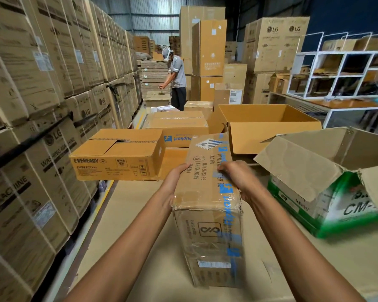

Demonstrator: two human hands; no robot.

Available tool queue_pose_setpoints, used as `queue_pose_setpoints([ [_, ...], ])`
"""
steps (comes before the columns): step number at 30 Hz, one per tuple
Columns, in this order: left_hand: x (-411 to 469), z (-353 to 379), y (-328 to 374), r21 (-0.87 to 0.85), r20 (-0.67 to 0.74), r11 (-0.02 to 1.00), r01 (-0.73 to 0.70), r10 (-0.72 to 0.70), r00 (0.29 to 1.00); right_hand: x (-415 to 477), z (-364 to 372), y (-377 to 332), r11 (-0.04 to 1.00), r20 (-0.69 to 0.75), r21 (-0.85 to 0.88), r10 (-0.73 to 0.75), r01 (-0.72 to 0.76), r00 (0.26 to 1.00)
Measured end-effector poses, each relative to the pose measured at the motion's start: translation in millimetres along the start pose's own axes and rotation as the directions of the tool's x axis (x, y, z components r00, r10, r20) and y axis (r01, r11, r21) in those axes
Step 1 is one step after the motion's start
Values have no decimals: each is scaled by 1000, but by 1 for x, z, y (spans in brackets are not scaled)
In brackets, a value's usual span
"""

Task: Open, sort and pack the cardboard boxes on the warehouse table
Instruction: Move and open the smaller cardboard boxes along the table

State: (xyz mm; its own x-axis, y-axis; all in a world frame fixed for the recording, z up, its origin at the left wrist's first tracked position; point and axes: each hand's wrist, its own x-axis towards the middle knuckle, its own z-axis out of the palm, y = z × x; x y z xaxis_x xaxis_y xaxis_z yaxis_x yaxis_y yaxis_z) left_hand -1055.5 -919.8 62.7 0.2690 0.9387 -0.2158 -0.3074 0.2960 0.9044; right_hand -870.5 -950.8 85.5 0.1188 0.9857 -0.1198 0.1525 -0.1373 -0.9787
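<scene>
2 hands on taped box (207, 205) | left hand (176, 178) grips, fingers mostly hidden | right hand (237, 178) fingers (223, 168) curled on top

A pale table (129, 214) stretches away from me. Right before me on it stands a tall taped box (207, 225). To my left lies an Eveready box (118, 155) and to my right a green-and-white box (327, 205), flaps open. Farther back are a Flipkart-taped box (179, 127) and a wide open box (271, 129).
</scene>
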Motion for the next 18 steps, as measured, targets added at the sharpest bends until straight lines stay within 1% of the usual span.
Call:
queue_pose_setpoints([
  [2, 5, -2, -6, 5, -5, 999, -51, 51, 999, 2, -2, 0, 998, -33, -56, -12, 10, 999],
  [5, 8, -8, -13, -45, -16, 996, -71, 71, 997, 1, -1, -5, 998, -63, -55, -32, 29, 998],
  [6, 9, -10, -14, -81, -9, 994, -67, 67, 998, -2, 1, -9, 996, -68, -74, -57, 52, 996],
  [10, 4, -23, -37, -223, -58, 973, -50, 37, 998, 1, 11, -14, 962, -68, -196, -205, 188, 976],
  [11, 2, -28, -47, -271, -68, 962, -37, 19, 998, 3, 14, -12, 933, -45, -288, -238, 216, 970],
  [13, 1, -39, -70, -343, -101, 939, -9, -27, 994, 8, 20, 2, 811, -1, -515, -325, 278, 946],
  [14, 2, -45, -81, -359, -119, 933, 6, -52, 991, 10, 22, 11, 768, 28, -565, -348, 302, 937],
  [16, 7, -57, -98, -359, -155, 932, 59, -122, 980, 12, 22, 31, 703, 137, -591, -397, 396, 908],
  [18, 8, -69, -106, -327, -195, 938, 112, -182, 964, 15, 16, 53, 646, 228, -624, -389, 441, 893],
])
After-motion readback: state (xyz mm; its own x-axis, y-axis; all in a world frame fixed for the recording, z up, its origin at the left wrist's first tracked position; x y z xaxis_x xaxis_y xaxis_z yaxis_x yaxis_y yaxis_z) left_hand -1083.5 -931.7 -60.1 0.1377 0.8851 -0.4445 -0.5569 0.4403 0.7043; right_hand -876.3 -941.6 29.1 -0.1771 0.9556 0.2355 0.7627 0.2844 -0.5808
